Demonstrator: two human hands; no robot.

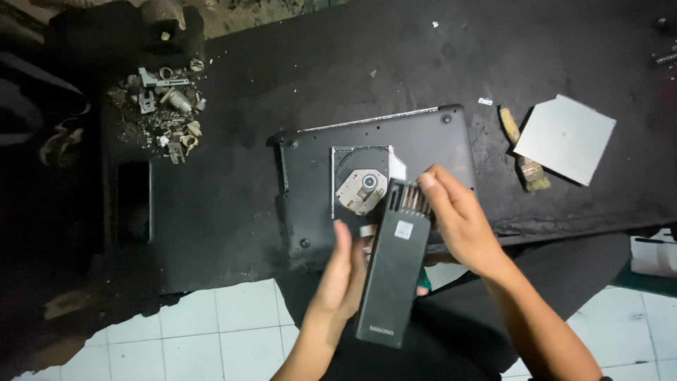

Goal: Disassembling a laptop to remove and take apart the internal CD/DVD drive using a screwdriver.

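our left hand point(343, 276) cups the dark bit-set case point(393, 271) from the side, fingers loosely curled on it | our right hand point(462, 222) pinches at the bits point(411, 199) in its open top end | case tilted above the black laptop base point(374, 180), by the exposed disc drive point(361, 185) | silver drive cover point(564, 138) and brush point(523, 152) lie right, metal scrap pile point(163, 106) left.

Two bare hands show, a left hand point(343, 275) and a right hand point(458, 219). One long dark case point(392, 279) of screwdriver bits sits between them. One dark laptop point(314, 176) lies bottom up, with one disc drive point(361, 182) exposed. One flat grey plate point(565, 138), one small brush point(523, 152) and one heap of metal scraps point(161, 106) lie on the one black table point(317, 63).
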